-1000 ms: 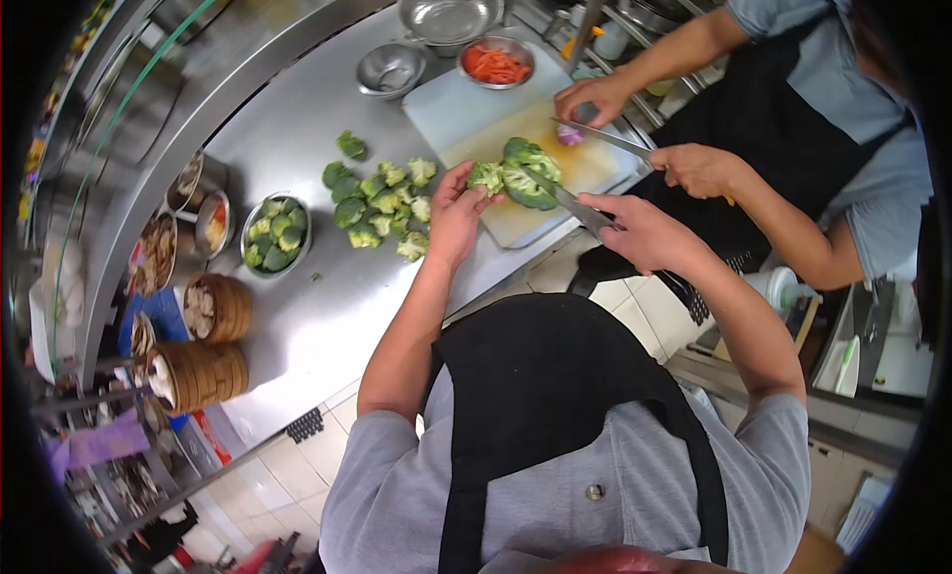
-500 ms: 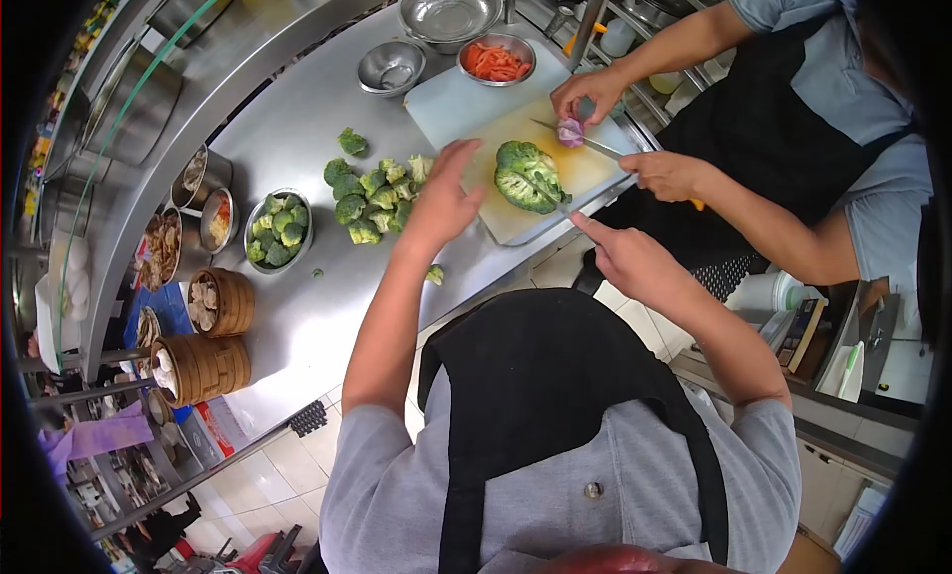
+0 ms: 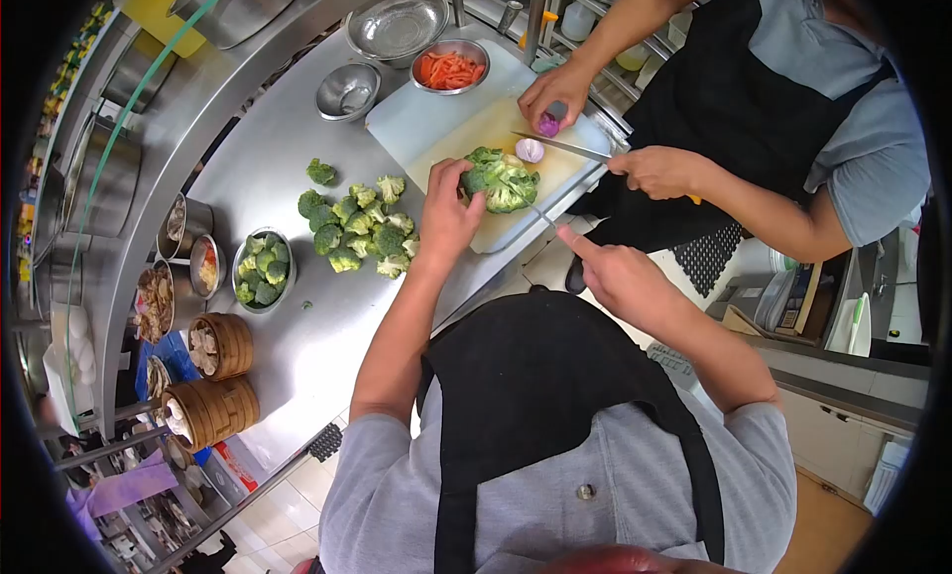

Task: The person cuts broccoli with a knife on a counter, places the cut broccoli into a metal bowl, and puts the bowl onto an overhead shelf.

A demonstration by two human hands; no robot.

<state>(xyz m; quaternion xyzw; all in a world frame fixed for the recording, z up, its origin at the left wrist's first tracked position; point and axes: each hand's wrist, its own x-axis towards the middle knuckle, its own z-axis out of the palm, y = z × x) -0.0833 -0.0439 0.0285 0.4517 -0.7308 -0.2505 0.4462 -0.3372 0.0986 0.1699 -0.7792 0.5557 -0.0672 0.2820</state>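
Note:
A large broccoli head [image 3: 510, 184] rests on the yellowish cutting board [image 3: 493, 239], its pale cut stems turned partly toward me. My left hand [image 3: 451, 214] grips its left side with curled fingers. In my right hand [image 3: 623, 277] is a knife [image 3: 541, 215], index finger stretched along its spine; the blade reaches the broccoli's lower right side, and the tip is hidden. Loose broccoli florets [image 3: 357, 227] are heaped on the steel table left of my left hand. Farther left, a metal bowl [image 3: 289, 294] holds more florets.
At right, a co-worker's hands [image 3: 650, 172] work with another knife [image 3: 565, 146] beside a halved purple onion [image 3: 530, 151] on the same board. Sliced carrots fill a bowl [image 3: 451, 66] behind; two metal bowls [image 3: 347, 91] stand near it. Bamboo steamers [image 3: 211, 412] line the left edge.
My left hand has come down onto the broccoli, which has turned and tilted. My right hand still holds the knife. The co-worker's onion now shows as two pieces. The view has shifted.

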